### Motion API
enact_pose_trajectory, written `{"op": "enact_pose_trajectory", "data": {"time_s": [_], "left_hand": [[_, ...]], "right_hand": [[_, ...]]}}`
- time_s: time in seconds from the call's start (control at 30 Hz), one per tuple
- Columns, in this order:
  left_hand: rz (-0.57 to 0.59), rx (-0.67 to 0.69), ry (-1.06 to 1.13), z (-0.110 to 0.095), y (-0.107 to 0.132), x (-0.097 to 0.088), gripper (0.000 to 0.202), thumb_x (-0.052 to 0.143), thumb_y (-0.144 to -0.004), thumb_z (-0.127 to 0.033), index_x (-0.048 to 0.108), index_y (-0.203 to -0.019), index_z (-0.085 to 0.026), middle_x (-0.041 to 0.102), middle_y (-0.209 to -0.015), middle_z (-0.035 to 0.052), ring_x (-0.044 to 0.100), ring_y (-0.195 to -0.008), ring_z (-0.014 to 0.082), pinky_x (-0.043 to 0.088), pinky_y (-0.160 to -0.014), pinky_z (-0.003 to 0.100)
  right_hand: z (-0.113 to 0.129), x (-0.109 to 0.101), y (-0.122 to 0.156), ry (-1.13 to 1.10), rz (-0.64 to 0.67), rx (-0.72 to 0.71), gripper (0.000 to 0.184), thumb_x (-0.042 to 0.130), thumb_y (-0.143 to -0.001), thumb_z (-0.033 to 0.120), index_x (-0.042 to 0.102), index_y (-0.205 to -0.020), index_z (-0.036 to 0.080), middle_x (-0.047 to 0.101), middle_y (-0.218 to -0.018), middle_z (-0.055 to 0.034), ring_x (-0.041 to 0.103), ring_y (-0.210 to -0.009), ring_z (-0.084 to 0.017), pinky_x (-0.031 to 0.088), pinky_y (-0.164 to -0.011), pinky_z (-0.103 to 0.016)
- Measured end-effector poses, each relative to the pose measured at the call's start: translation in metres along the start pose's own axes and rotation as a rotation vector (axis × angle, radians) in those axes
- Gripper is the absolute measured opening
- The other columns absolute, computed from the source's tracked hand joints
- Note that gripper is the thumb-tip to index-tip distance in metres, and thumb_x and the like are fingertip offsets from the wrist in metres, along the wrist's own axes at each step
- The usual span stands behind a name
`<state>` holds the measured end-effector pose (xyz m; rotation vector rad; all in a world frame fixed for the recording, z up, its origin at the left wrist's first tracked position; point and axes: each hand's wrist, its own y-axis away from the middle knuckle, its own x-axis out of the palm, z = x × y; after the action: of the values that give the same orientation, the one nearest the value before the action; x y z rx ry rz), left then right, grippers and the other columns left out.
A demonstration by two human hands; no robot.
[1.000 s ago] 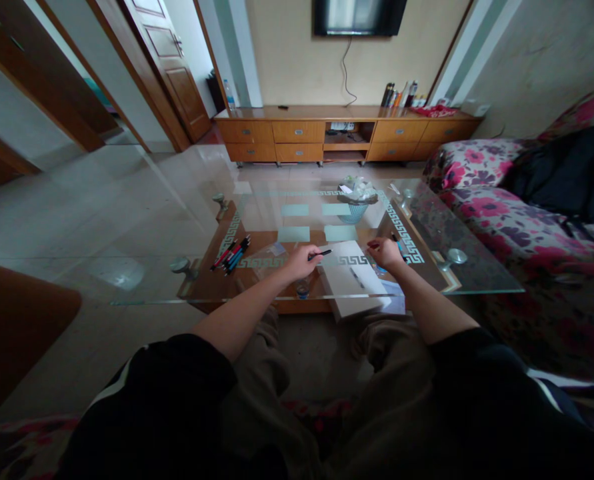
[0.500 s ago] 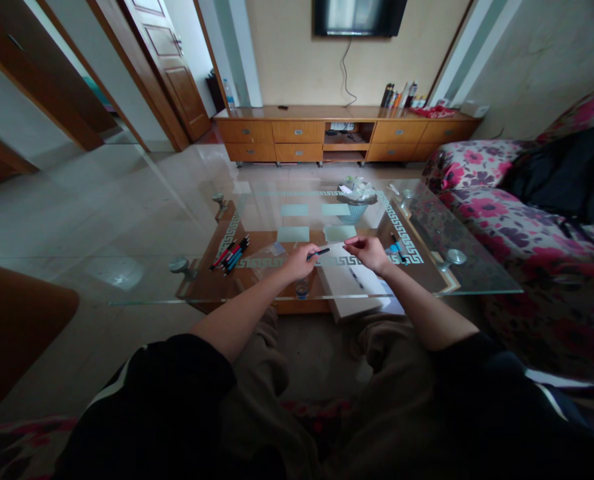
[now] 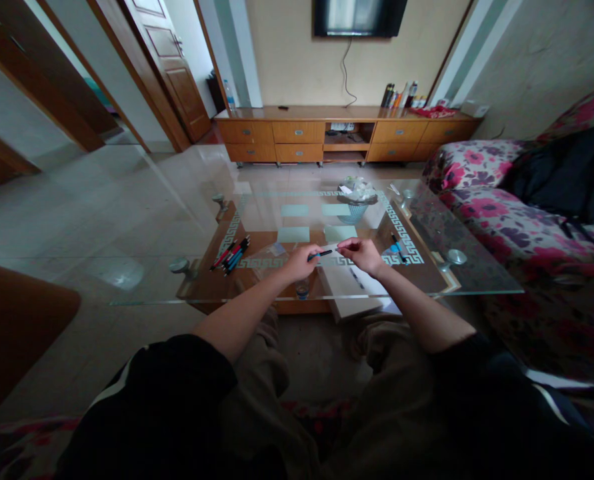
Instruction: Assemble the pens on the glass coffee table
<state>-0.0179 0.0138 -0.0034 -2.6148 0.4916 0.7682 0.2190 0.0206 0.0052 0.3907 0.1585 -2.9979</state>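
Observation:
Over the glass table, my left hand (image 3: 303, 263) is closed around a dark pen with some blue on it (image 3: 323, 254), its end pointing right. My right hand (image 3: 364, 256) pinches a tiny piece just off that end; what the piece is I cannot make out. Only a narrow gap separates the two hands. Below them lies a white box or stack of paper (image 3: 333, 288), with a dark pen-like shape (image 3: 357, 278) showing over it. A pile of red, blue and black pens (image 3: 234, 256) rests to the left. Dark pen parts and something blue (image 3: 397, 247) lie to the right.
The glass tabletop (image 3: 469, 280) has sharp edges and metal supports (image 3: 455, 257). Clear plastic (image 3: 264, 257) is left of my hands. A waste basket (image 3: 355, 212) shows beyond the tabletop. Farther off are a TV cabinet (image 3: 257, 133) and, at right, a flowered sofa (image 3: 477, 160).
My right hand has moved a little left, bringing its pinched fingers closer to the pen's end. My left hand and the pen have barely shifted.

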Motion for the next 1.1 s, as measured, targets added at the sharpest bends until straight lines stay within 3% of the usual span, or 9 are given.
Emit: {"op": "enact_pose_trajectory", "data": {"time_s": [0.4,0.63,0.83,0.93,1.1], "left_hand": [[0.018,0.042,-0.005,-0.001,0.000,-0.001,0.027,0.059,-0.092,-0.016,0.073,-0.114,-0.017,0.077,-0.111,0.0081,0.071,-0.101,0.0201,0.053,-0.096,0.032],[0.033,0.069,-0.009,-0.002,0.001,-0.002,0.028,0.058,-0.092,-0.017,0.074,-0.116,-0.014,0.077,-0.113,0.0104,0.071,-0.102,0.0206,0.053,-0.095,0.032],[0.070,0.090,-0.019,-0.007,0.002,-0.004,0.028,0.059,-0.091,-0.015,0.075,-0.114,-0.016,0.076,-0.116,0.0091,0.070,-0.104,0.0203,0.053,-0.097,0.032],[0.063,0.091,-0.036,-0.009,0.003,-0.004,0.029,0.058,-0.092,-0.015,0.075,-0.116,-0.015,0.077,-0.114,0.0094,0.071,-0.102,0.0207,0.053,-0.096,0.033],[0.012,0.075,-0.066,-0.010,0.005,-0.005,0.029,0.059,-0.092,-0.015,0.074,-0.117,-0.016,0.077,-0.115,0.0093,0.070,-0.104,0.0215,0.053,-0.097,0.035]], "right_hand": [[0.007,0.004,0.004,0.013,0.077,0.016,0.044,0.084,-0.067,0.053,0.077,-0.091,0.017,0.072,-0.075,-0.0021,0.057,-0.062,-0.012,0.049,-0.058,-0.025],[0.002,0.004,0.003,0.094,0.154,-0.006,0.041,0.072,-0.080,0.058,0.073,-0.082,0.018,0.071,-0.075,-0.0032,0.060,-0.062,-0.013,0.049,-0.060,-0.024],[0.001,0.004,0.006,0.294,0.176,-0.028,0.053,0.053,-0.094,0.063,0.070,-0.075,0.017,0.071,-0.071,-0.0045,0.060,-0.062,-0.014,0.047,-0.061,-0.025],[0.002,0.006,0.007,0.275,0.189,-0.009,0.053,0.047,-0.097,0.061,0.069,-0.076,0.017,0.069,-0.071,-0.0037,0.060,-0.062,-0.015,0.046,-0.062,-0.026],[0.004,0.006,0.005,0.206,0.222,0.012,0.036,0.052,-0.095,0.046,0.070,-0.080,0.018,0.069,-0.075,-0.0015,0.060,-0.064,-0.014,0.046,-0.065,-0.026]]}}
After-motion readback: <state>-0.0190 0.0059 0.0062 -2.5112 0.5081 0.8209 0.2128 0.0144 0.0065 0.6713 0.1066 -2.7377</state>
